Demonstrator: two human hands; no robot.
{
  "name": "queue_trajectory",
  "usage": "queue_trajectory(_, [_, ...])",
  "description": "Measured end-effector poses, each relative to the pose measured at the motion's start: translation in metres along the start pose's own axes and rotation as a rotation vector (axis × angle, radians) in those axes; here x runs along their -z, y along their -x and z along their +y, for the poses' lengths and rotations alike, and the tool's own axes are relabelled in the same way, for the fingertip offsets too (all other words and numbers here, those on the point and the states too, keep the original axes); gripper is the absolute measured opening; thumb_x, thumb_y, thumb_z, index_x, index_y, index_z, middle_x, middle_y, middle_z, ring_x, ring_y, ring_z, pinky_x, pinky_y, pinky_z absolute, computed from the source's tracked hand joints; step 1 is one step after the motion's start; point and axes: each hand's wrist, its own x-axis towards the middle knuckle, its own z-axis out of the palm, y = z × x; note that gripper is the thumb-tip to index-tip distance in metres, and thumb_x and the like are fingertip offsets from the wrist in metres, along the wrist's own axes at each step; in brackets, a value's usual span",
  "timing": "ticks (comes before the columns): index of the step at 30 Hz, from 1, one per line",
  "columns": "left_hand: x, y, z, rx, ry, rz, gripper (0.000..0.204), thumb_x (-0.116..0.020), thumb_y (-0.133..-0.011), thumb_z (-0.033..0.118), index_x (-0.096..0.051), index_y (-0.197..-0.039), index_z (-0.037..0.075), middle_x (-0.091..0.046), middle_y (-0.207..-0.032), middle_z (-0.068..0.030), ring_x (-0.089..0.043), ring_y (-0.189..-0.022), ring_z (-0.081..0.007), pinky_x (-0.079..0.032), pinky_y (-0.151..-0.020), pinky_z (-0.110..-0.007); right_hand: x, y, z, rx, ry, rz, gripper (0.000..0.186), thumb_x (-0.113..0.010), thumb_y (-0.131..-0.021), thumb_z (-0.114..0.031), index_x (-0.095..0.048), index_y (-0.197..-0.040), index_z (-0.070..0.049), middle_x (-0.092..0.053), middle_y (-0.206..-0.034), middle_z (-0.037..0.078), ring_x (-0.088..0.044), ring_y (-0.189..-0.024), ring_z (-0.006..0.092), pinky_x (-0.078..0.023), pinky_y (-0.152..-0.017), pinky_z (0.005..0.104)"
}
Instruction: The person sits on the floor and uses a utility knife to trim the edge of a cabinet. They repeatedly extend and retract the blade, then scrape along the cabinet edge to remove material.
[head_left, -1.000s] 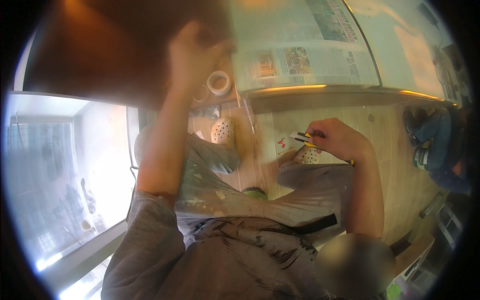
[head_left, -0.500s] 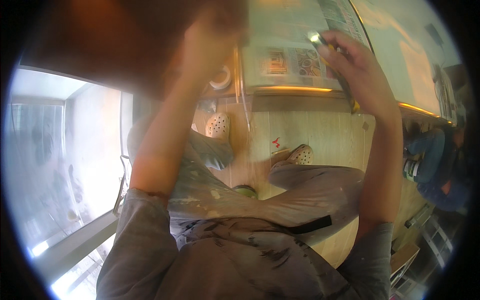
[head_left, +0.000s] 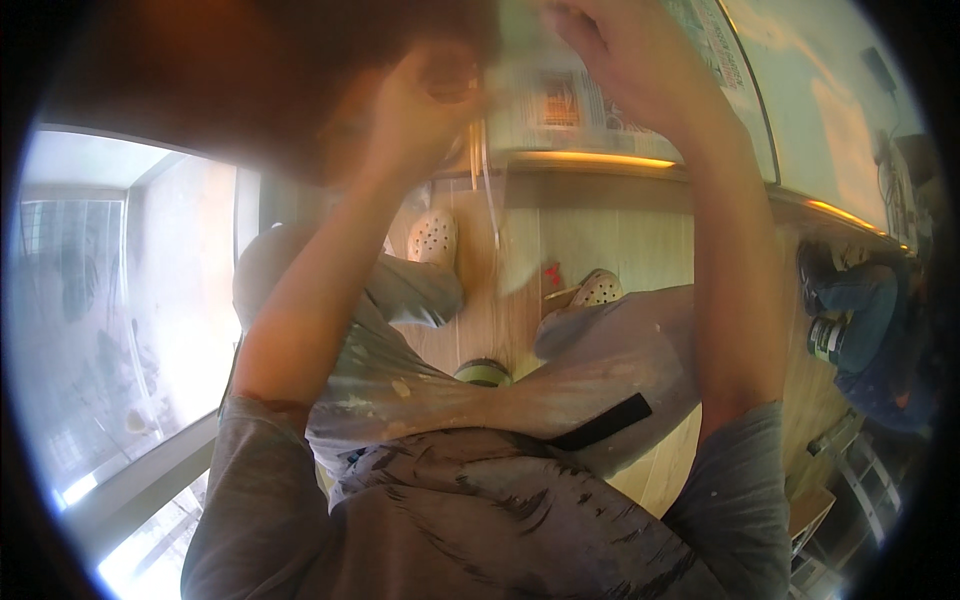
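Observation:
My left hand (head_left: 425, 100) is raised at the top centre, against a dark, blurred brown shape (head_left: 250, 80). Its thumb and fingers curl together; what lies between them is too smeared to make out. A thin, see-through strip (head_left: 490, 180) hangs down just below it. Reaching over the pale worktop (head_left: 510, 125) is my right hand (head_left: 620, 50), with its fingers curled. Its grip is turned away and blurred, so the utility knife seen in it earlier does not show. Printed newspaper (head_left: 560, 105) lies on the worktop beneath that hand.
Below the worktop's lit edge (head_left: 590, 159) is a wooden floor with a small red scrap (head_left: 552, 272). My feet wear cream clogs (head_left: 433, 236). At right are another person's blue trousers (head_left: 868, 300), a labelled can (head_left: 825, 340) and a stepladder (head_left: 870, 485). A bright window (head_left: 180, 290) stands left.
My right hand has swung up and left across the newspaper toward my left hand, and the utility knife has gone out of sight. My left hand has shifted slightly right and down.

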Motion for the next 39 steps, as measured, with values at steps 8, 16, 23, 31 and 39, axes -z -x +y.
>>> queue_trajectory(8, [-0.001, 0.002, 0.000, -0.014, -0.030, -0.033, 0.064, -0.089, -0.085, 0.006, -0.053, -0.137, -0.003, -0.065, -0.128, -0.0153, -0.065, -0.120, -0.0209, -0.057, -0.107, -0.035, -0.009, -0.002, 0.008, 0.049, 0.030, -0.117, 0.021, -0.057, -0.101, -0.016, -0.070, -0.107, -0.001, -0.071, -0.103, 0.022, -0.066, -0.104, 0.0414, -0.052, -0.092, 0.0498])
queue_trajectory(16, [-0.001, 0.006, 0.004, 0.031, -0.009, -0.042, 0.064, -0.089, -0.086, 0.007, -0.054, -0.139, -0.003, -0.064, -0.132, -0.0169, -0.064, -0.125, -0.0223, -0.055, -0.110, -0.036, -0.002, -0.006, -0.006, -0.026, 0.094, -0.098, 0.023, -0.058, -0.102, -0.019, -0.072, -0.107, -0.001, -0.073, -0.104, 0.018, -0.068, -0.104, 0.0379, -0.053, -0.093, 0.0484])
queue_trajectory(23, [0.000, 0.007, 0.005, 0.022, 0.009, -0.050, 0.065, -0.089, -0.086, 0.009, -0.054, -0.140, -0.003, -0.064, -0.134, -0.0174, -0.062, -0.129, -0.0237, -0.055, -0.111, -0.037, 0.000, -0.006, -0.015, -0.054, 0.096, -0.073, 0.026, -0.057, -0.104, -0.020, -0.074, -0.114, -0.002, -0.074, -0.110, 0.016, -0.068, -0.108, 0.0346, -0.054, -0.097, 0.0460])
queue_trajectory(31, [-0.001, 0.007, 0.003, -0.007, 0.027, -0.052, 0.064, -0.089, -0.086, 0.010, -0.055, -0.139, -0.003, -0.064, -0.133, -0.0171, -0.063, -0.127, -0.0234, -0.054, -0.112, -0.037, 0.008, -0.008, -0.026, -0.090, 0.132, -0.068, 0.027, -0.057, -0.105, -0.020, -0.074, -0.115, -0.002, -0.074, -0.112, 0.017, -0.068, -0.110, 0.0338, -0.054, -0.098, 0.0454])
queue_trajectory(39, [-0.001, 0.009, 0.005, 0.012, 0.040, -0.052, 0.064, -0.089, -0.086, 0.010, -0.055, -0.138, -0.002, -0.064, -0.132, -0.0176, -0.064, -0.125, -0.0227, -0.055, -0.111, -0.038, 0.006, -0.008, -0.021, -0.051, 0.165, -0.048, 0.025, -0.059, -0.103, -0.019, -0.074, -0.115, -0.003, -0.074, -0.111, 0.017, -0.069, -0.108, 0.0341, -0.054, -0.096, 0.0454])
